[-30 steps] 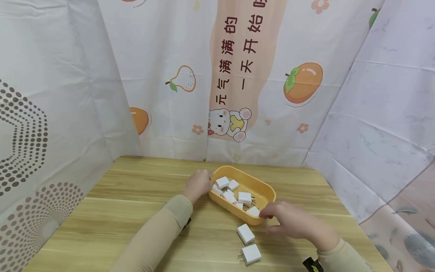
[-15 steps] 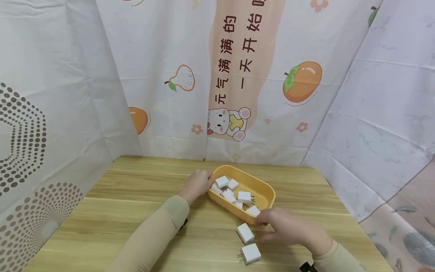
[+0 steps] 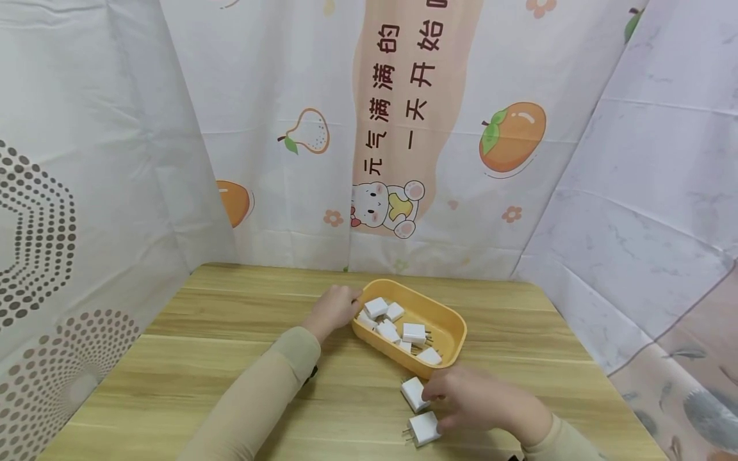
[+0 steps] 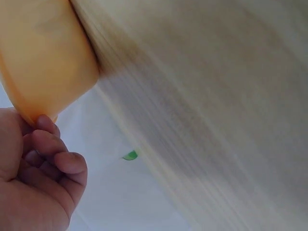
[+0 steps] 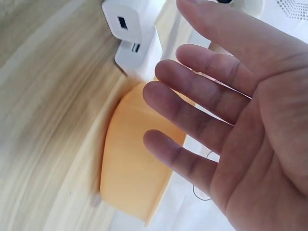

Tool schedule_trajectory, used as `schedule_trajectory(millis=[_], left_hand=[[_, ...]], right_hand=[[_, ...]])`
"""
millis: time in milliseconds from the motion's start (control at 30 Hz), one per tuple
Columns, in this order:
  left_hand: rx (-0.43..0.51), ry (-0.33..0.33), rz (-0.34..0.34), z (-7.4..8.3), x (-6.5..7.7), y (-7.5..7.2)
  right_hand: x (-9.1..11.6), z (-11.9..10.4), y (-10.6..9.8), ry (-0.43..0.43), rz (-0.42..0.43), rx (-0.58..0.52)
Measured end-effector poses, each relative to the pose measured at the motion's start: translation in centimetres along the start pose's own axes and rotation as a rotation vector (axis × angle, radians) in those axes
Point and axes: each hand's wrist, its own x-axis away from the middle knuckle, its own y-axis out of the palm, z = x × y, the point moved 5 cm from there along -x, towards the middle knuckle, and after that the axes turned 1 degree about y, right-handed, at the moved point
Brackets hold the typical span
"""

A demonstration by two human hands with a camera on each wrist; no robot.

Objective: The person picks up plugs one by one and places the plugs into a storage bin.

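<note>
An orange-yellow plastic basket [image 3: 434, 312] sits on the table with several white charger plugs [image 3: 414, 333] inside. My left hand [image 3: 333, 311] pinches its left rim; the left wrist view shows the thumb and curled fingers [image 4: 71, 163] at the basket edge [image 4: 48, 62]. Two white chargers lie on the wood in front: one [image 3: 414, 393] close to the basket, the other [image 3: 424, 429] nearer to me, prongs pointing left. My right hand [image 3: 481, 400] is beside them, holding nothing; in the right wrist view its fingers [image 5: 192, 108] are spread, apart from the chargers [image 5: 139, 53].
The wood-grain table [image 3: 230, 346] extends around the basket. Printed cloth [image 3: 288, 211] hangs behind it, and more cloth [image 3: 628, 211] stands along the right side.
My right hand has moved from the basket's near right corner toward me and left, to the two loose chargers. My left hand stays on the basket rim.
</note>
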Motion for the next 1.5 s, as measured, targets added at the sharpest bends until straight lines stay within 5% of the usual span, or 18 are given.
schedule_trajectory(millis=[1500], left_hand=[[-0.005,-0.011,0.01,0.1,0.2,0.3]], right_hand=[[-0.8,-0.7,2.3,-0.016,0.017,0.088]])
